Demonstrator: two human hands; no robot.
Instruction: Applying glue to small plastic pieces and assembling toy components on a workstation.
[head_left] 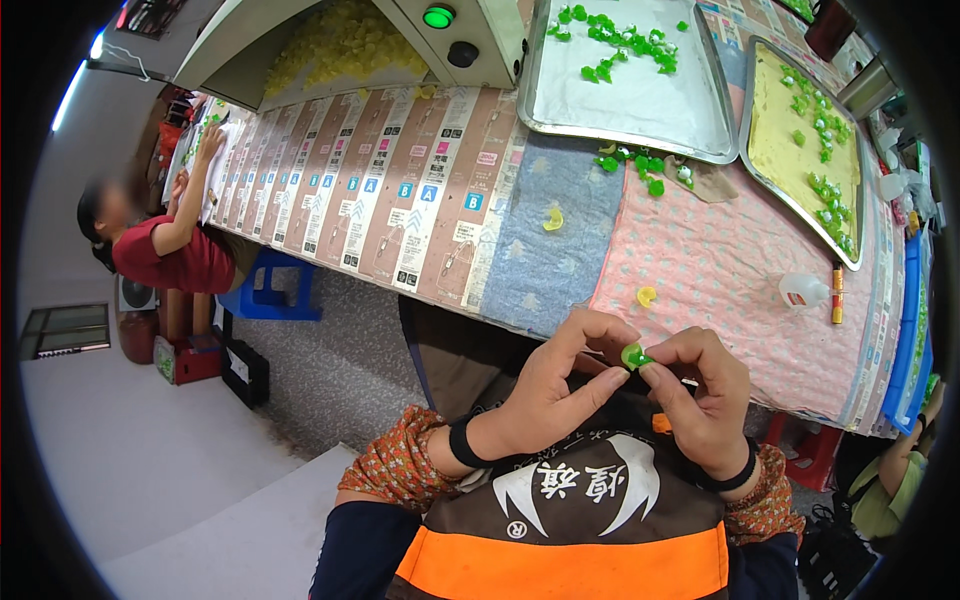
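Observation:
My left hand [560, 385] and my right hand [700, 395] meet in front of my chest, below the table's near edge. Both pinch a small green piece [633, 355] between their fingertips. A small orange bit [661, 423] shows under my right hand, against my dark apron. On the pink cloth just above my hands lies a yellow piece [646, 296]. Another yellow piece [553, 219] rests on the blue cloth farther back.
A metal tray [640, 100] with scattered green pieces sits at the back; more green pieces [640, 160] lie before it. A second tray [800, 140] with a yellow pad stands at right, near a small white bottle [803, 290]. A person in red [170, 250] sits left.

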